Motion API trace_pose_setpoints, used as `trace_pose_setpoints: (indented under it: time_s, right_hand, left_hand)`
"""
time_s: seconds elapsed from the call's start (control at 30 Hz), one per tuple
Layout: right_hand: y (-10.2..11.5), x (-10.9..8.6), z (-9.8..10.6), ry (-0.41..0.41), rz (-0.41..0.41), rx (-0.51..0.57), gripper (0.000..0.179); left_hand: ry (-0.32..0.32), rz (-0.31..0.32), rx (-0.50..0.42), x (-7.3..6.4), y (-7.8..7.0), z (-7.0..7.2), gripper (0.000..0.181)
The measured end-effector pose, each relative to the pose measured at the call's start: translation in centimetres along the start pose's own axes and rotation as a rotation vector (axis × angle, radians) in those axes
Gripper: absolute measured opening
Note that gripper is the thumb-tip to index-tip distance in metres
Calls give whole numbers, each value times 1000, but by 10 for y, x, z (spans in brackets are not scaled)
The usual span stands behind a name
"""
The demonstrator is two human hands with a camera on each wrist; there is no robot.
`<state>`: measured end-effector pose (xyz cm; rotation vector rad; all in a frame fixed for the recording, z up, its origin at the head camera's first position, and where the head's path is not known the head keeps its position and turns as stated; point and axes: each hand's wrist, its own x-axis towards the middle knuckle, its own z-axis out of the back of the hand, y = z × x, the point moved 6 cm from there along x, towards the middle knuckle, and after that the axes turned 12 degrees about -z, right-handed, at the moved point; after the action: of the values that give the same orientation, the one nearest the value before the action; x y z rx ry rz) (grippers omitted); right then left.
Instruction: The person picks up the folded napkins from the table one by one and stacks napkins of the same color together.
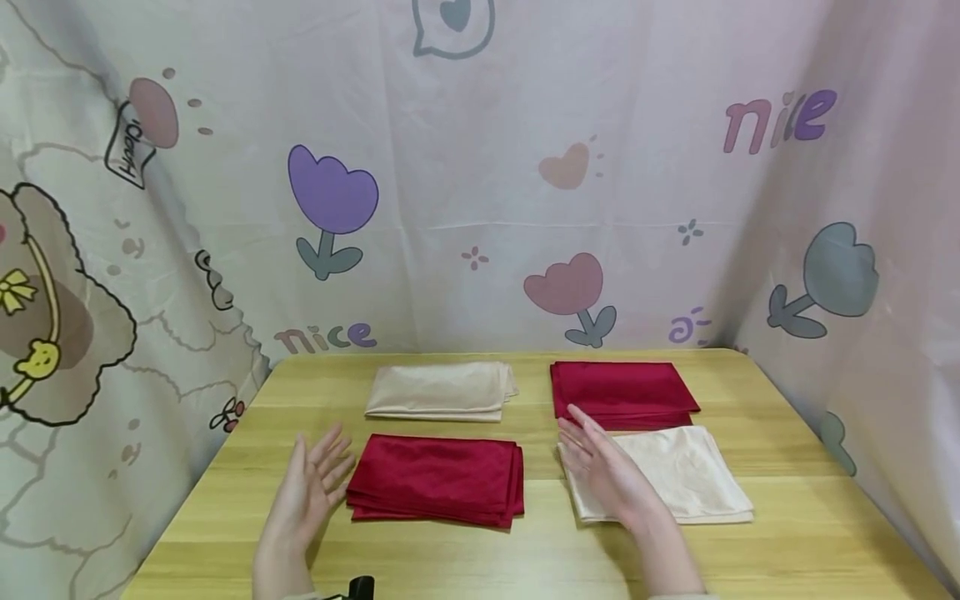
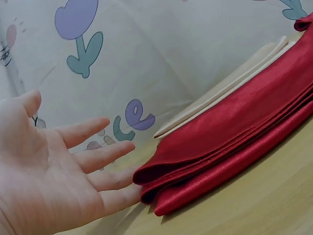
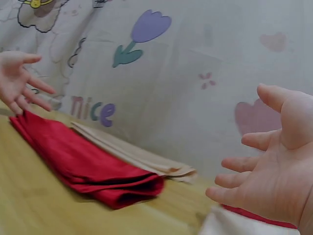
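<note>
My left hand (image 1: 303, 492) is held with fingers spread at the left end of the near red folded cloth (image 1: 438, 479); its fingertips come right up to the cloth's folded edge in the left wrist view. Over the left part of the near cream folded cloth (image 1: 686, 475) is my right hand (image 1: 607, 471), palm turned inward and fingers extended, holding nothing. Behind the near red cloth lies a second cream folded cloth (image 1: 442, 392). A second red folded cloth (image 1: 622, 393) lies at the back right, its front edge meeting the near cream cloth.
All four cloths lie on a light wooden table (image 1: 540, 554). A patterned curtain (image 1: 465, 192) with flowers and lettering hangs behind the table and along both sides. A small black object (image 1: 362, 587) shows at the bottom edge by my left wrist.
</note>
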<state>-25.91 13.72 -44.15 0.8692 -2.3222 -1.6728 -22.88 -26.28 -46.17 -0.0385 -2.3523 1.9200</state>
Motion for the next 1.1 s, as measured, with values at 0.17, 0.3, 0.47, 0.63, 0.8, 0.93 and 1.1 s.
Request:
trace_pose_setpoints:
  time_s: [0.17,0.3,0.47,0.63,0.8,0.93,1.1]
  right_hand:
    - [-22,11,-14,90,-79,32,66]
    - [-35,18,-20,153,-140,77,64]
    - [-46,26,-25,203,-171,158,64]
    - [-52,31,-30,213,-175,197,65]
    - [-53,33,-35,208,-155,224,67]
    - [-54,35,-39,200,-134,214,68]
    - [-56,38,-42,180,-105,212,74]
  left_hand:
    - [-6,-1,-29,-2,4,4,87]
    - [4,-6,-75,0,6,6,86]
    - [22,2,-179,0,10,10,85]
    - [48,16,-237,-1,14,12,83]
    - [47,35,-212,3,17,10,82]
    - [37,41,-174,5,20,5,80]
    - [21,45,-164,8,23,-2,74]
